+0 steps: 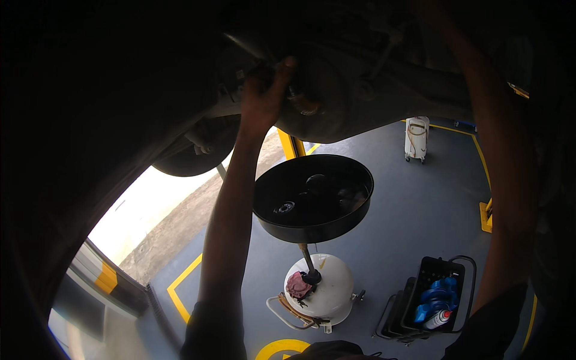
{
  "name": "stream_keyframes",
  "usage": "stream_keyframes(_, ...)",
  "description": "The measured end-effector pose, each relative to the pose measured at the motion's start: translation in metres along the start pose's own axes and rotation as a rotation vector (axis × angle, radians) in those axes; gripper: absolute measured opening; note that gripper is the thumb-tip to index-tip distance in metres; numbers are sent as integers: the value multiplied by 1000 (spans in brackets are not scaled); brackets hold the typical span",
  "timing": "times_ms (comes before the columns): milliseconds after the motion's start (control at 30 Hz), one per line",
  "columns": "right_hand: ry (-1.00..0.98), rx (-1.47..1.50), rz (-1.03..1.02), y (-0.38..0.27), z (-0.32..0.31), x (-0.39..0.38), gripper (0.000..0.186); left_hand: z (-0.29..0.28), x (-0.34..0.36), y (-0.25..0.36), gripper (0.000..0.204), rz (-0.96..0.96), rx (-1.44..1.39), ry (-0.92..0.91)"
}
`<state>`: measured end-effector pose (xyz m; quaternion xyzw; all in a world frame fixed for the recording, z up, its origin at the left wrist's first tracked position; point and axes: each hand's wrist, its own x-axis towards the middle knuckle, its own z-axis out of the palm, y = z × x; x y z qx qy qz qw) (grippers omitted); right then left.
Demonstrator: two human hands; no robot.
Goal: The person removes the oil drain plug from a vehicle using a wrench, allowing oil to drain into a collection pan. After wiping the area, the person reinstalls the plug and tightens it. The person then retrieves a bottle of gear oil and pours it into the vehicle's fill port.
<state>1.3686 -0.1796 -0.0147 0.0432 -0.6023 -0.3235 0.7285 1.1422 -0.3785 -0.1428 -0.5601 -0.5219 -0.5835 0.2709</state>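
Note:
My left hand (264, 96) is raised to the dark underside of a lifted car (336, 84). Its fingers curl around something that the shadow hides, with the thumb pointing up. A shiny rod-like part (243, 45) runs up and left from it, and a rusty-brown round part (306, 105) sits just to its right. My right forearm (504, 156) reaches up on the right, and its hand is lost at the dark upper edge. Below the left hand stands a black round oil drain pan (300, 233) with dark oil and a small round part inside.
The pan's pole rises from a white wheeled tank (333, 282) with a pink rag (298, 285) on top. At lower right, an unfolded black toolbox (399, 309) holds blue items and a spray can (438, 319). Another white wheeled unit (416, 139) stands farther back. Yellow lines mark the grey floor.

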Motion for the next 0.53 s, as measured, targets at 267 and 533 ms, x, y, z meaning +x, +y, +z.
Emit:
stream_keyframes(267, -2, 10, 48, -11, -5, -1, 73, 2, 0, -1, 52, 4, -1, 5)
stream_keyframes(533, 4, -4, 28, -6, -3, 0, 71, 2, -2, -2, 52, -19, 3, 7)
